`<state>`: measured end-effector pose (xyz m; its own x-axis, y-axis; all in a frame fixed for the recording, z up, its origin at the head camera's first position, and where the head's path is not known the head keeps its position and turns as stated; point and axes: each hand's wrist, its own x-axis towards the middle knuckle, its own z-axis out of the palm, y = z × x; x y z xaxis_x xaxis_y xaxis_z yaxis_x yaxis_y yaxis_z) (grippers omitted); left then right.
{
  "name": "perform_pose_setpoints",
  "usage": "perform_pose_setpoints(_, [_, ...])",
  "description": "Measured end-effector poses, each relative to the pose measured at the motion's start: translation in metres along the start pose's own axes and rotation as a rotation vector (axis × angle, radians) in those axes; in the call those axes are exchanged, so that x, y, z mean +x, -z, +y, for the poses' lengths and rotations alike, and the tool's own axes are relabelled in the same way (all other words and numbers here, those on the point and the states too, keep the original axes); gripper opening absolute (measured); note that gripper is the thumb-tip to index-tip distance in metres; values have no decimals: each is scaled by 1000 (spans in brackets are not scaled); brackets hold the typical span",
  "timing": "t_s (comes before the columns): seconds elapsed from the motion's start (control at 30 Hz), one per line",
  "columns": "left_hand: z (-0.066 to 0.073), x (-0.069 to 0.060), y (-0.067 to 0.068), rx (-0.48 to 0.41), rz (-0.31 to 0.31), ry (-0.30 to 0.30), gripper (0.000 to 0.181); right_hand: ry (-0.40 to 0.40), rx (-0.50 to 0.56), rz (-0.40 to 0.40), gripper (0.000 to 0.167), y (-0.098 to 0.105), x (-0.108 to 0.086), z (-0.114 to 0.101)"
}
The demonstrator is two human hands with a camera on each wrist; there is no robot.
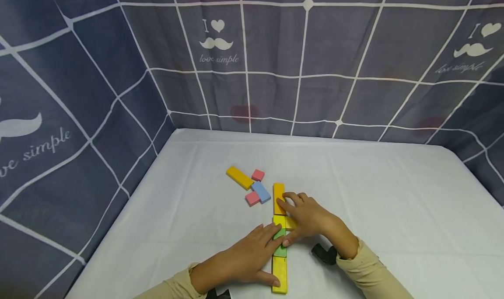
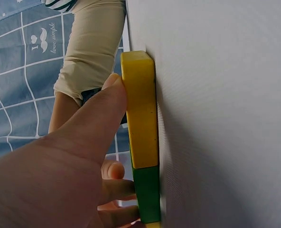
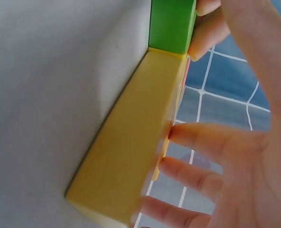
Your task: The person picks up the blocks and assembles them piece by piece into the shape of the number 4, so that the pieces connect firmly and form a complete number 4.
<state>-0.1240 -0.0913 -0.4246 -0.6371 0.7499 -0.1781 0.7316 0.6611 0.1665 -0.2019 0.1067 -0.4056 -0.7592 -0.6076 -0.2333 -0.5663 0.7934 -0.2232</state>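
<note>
A line of flat blocks runs toward me on the white table: an orange block (image 1: 278, 189), a small yellow block (image 1: 279, 220), a green block (image 1: 280, 250) and a long yellow block (image 1: 280, 270). Fairly straight fingers of my left hand (image 1: 250, 253) rest on the green part of the line, while its thumb touches the long yellow block (image 2: 143, 114). From the right, my right hand (image 1: 309, 216) lays spread fingers over the orange block, its thumb by the green one. Partly under that hand, a side yellow block (image 3: 124, 128) juts rightward from the line.
Left of the line's far end lie another orange block (image 1: 239, 177), a blue block (image 1: 261, 192) and two pink blocks, one farther off (image 1: 257, 175), one nearer (image 1: 252, 198). Checked grey cloth (image 1: 271, 98) hangs behind the white table (image 1: 393, 194).
</note>
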Motion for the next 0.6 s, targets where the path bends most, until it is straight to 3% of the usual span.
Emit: perform_pose_setpoints(0.6, [0, 0, 1, 12, 0, -5, 90, -1, -37, 10, 110, -2, -3, -7])
